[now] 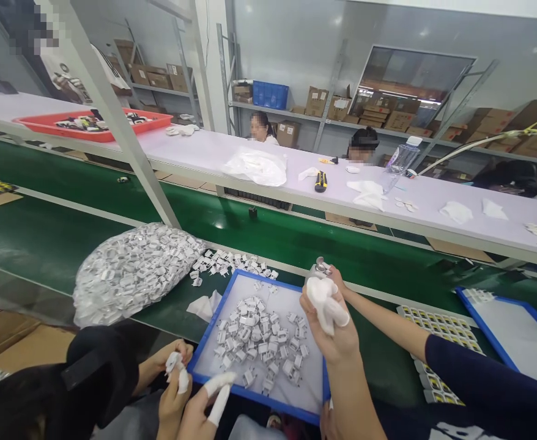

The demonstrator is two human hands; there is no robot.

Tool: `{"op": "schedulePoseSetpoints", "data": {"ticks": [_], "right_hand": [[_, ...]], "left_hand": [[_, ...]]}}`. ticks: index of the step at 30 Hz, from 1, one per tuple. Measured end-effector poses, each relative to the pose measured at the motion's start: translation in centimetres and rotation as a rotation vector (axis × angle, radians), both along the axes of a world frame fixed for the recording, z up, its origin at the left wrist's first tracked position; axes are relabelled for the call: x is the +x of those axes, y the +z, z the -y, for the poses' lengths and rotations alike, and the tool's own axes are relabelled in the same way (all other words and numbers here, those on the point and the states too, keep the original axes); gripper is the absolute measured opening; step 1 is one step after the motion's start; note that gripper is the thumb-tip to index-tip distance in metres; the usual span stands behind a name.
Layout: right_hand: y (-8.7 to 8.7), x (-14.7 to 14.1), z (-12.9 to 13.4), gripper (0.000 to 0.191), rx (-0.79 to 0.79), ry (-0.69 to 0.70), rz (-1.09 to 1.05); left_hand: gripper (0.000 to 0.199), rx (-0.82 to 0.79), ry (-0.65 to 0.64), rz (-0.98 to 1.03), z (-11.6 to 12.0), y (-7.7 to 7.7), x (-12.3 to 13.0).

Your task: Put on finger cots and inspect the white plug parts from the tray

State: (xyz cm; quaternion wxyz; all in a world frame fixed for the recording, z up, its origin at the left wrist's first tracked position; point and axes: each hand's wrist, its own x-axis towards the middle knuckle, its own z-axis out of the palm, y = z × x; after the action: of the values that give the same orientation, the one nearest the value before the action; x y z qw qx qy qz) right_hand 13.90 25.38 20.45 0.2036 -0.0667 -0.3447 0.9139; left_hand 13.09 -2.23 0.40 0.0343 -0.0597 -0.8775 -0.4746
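Note:
My left hand (203,406) is at the bottom, in front of the near edge of a blue-rimmed tray (213,311). White finger cots cover two of its fingers, which are spread apart with nothing between them. Raised over the tray's right side, my right hand (337,333) grips a bunched white cloth (322,294), with a finger cot showing too. Just behind the cloth stands a bottle with a round metal top (320,266), partly hidden. A co-worker's hand (337,279) from the right is at it. Many small white plug housings (250,333) lie heaped in the tray.
On the left, a co-worker's hands (177,360) hold a white part. A clear bag of white housings (135,269) rests on the green belt beside loose ones (222,263). To the right are trays of yellow-marked parts (438,327) and another blue-rimmed tray (516,330). A shelf (195,150) runs above.

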Motion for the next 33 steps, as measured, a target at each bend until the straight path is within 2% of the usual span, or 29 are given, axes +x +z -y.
{"op": "schedulePoseSetpoints", "data": {"ticks": [1,2,3,5,6,8,10,14,19,22,27,33], "right_hand": [[-0.5,0.2,0.7,0.026,0.063,0.003,-0.019],[-1.0,0.5,1.4,0.021,0.119,0.013,-0.034],[-1.6,0.9,2.2,0.017,0.167,0.020,-0.035],[-2.8,1.5,3.7,0.016,0.226,-0.001,-0.013],[-3.4,1.9,4.2,0.016,0.248,-0.025,0.003],[-4.4,2.4,4.9,0.018,0.302,-0.050,0.018],[-4.9,2.7,5.2,0.017,0.350,-0.025,0.008],[-4.9,2.9,5.3,0.018,0.381,-0.010,0.016],[-4.8,2.9,6.0,0.020,0.350,-0.004,0.017],[-5.3,3.0,6.2,0.021,0.340,0.024,0.086],[-5.4,3.2,6.0,0.022,0.321,0.062,0.175],[-5.7,3.0,5.6,0.030,0.346,0.222,0.257]], "left_hand": [[0.034,0.047,-0.079,0.040,-1.6,2.9,0.5],[0.034,0.162,-0.074,0.012,-3.3,6.0,0.8],[0.034,0.257,-0.127,0.005,-4.9,8.9,1.0],[0.029,0.389,-0.173,-0.037,-7.8,13.5,1.0],[0.031,0.427,-0.191,-0.020,-8.8,15.0,0.9],[0.036,0.512,-0.228,0.023,-10.1,16.5,0.6],[0.037,0.579,-0.240,0.050,-10.6,16.7,0.5],[0.032,0.631,-0.174,0.019,-10.5,16.5,1.0],[0.034,0.561,-0.101,-0.041,-10.2,16.7,1.4],[0.040,0.554,-0.073,0.012,-10.0,16.5,1.4],[0.037,0.479,-0.143,0.023,-9.4,15.9,1.3],[0.037,0.464,-0.171,0.086,-8.6,14.3,0.5]]}}
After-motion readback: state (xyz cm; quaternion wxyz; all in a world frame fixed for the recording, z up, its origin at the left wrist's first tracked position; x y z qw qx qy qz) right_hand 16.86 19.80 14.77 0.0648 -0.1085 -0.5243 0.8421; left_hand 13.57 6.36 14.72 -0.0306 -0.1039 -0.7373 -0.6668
